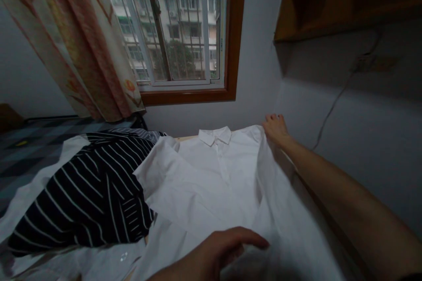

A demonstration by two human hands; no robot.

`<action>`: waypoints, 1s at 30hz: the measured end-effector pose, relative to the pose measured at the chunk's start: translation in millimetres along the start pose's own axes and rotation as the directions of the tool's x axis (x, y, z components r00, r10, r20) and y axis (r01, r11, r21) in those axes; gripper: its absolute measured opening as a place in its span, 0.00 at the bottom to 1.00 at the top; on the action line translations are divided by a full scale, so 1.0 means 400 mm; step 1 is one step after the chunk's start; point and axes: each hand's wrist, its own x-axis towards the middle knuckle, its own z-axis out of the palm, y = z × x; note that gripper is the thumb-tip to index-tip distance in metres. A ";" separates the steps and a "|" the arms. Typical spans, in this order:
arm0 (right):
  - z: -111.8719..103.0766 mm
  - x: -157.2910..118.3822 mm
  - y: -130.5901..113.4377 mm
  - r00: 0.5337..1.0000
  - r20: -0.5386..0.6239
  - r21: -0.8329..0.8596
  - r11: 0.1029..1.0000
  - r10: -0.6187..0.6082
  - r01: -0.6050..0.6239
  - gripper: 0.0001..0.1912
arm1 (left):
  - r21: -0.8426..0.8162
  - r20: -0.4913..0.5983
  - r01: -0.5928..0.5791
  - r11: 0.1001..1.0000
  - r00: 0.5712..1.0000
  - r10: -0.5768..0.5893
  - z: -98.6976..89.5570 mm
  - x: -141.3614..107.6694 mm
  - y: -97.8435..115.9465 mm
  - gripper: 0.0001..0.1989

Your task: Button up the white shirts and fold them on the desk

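A white collared shirt [201, 180] lies spread out in front of me, its collar toward the window and its right part rising in a fold. My right hand [276, 131] is at the shirt's far right shoulder, fingers curled, closed on the cloth there; its thumb is hidden. Low in the middle, my left hand [227, 246] hovers over or rests on the lower shirt; I cannot tell which. Its thumb stretches out to the right, apart from the partly hidden fingers, and no held thing shows in it.
Left of the shirt lies a heaped black garment with white stripes [99, 184], with more white cloth [29, 193] around it. A checked bedspread [20, 153] is farther left. Behind are a curtain [75, 39], a window [184, 30] and walls. A wooden shelf [316, 22] hangs upper right.
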 end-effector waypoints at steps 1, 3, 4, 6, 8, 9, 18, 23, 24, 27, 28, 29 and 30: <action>0.001 0.014 0.013 0.998 -0.011 0.002 0.998 0.055 -0.055 0.16 | -0.029 -0.074 0.023 0.999 0.997 -0.025 -0.002 0.009 -0.023 0.28; 0.015 0.033 0.030 0.987 -0.023 0.009 0.987 0.160 -0.160 0.17 | -0.084 -0.282 0.052 0.995 0.957 -0.074 -0.009 0.031 -0.076 0.30; 0.026 0.038 0.034 0.978 -0.022 0.015 0.978 0.210 -0.209 0.18 | -0.104 -0.400 0.067 0.992 0.910 -0.104 -0.013 0.042 -0.104 0.31; 0.057 0.038 0.040 0.955 -0.001 0.031 0.955 0.296 -0.295 0.18 | -0.099 -0.584 0.112 0.989 0.798 -0.149 -0.024 0.057 -0.151 0.31; 0.089 0.029 0.048 0.937 0.035 0.054 0.935 0.348 -0.350 0.18 | -0.035 -0.666 0.182 0.983 0.729 -0.159 -0.036 0.058 -0.183 0.29; 0.103 0.020 0.054 0.933 0.052 0.068 0.930 0.357 -0.360 0.18 | 0.014 -0.681 0.217 0.976 0.717 -0.150 -0.042 0.054 -0.192 0.28; 0.182 -0.174 0.032 0.991 0.128 0.290 0.957 -0.035 -0.004 0.27 | 0.243 -0.627 0.312 0.918 0.773 -0.097 -0.065 0.011 -0.184 0.27; 0.219 -0.215 0.076 0.988 0.106 0.558 0.816 0.110 -0.151 0.24 | 0.385 -0.601 0.311 0.869 0.799 -0.020 -0.073 -0.001 -0.195 0.24; 0.217 -0.216 0.097 0.981 0.109 0.576 0.793 0.164 -0.196 0.23 | 0.426 -0.594 0.306 0.851 0.804 0.008 -0.072 -0.004 -0.199 0.23; 0.203 -0.233 0.155 0.954 0.157 0.578 0.759 0.256 -0.299 0.20 | 0.536 -0.557 0.273 0.799 0.826 0.092 -0.066 -0.009 -0.209 0.21; 0.198 -0.245 0.168 0.945 0.180 0.581 0.746 0.273 -0.326 0.18 | 0.565 -0.543 0.262 0.783 0.832 0.113 -0.064 -0.011 -0.211 0.20; 0.192 -0.258 0.177 0.938 0.202 0.584 0.734 0.283 -0.347 0.17 | 0.590 -0.529 0.254 0.766 0.839 0.129 -0.062 -0.012 -0.211 0.19; 0.187 -0.272 0.183 0.933 0.219 0.590 0.723 0.286 -0.360 0.15 | 0.614 -0.510 0.250 0.749 0.849 0.135 -0.060 -0.012 -0.208 0.19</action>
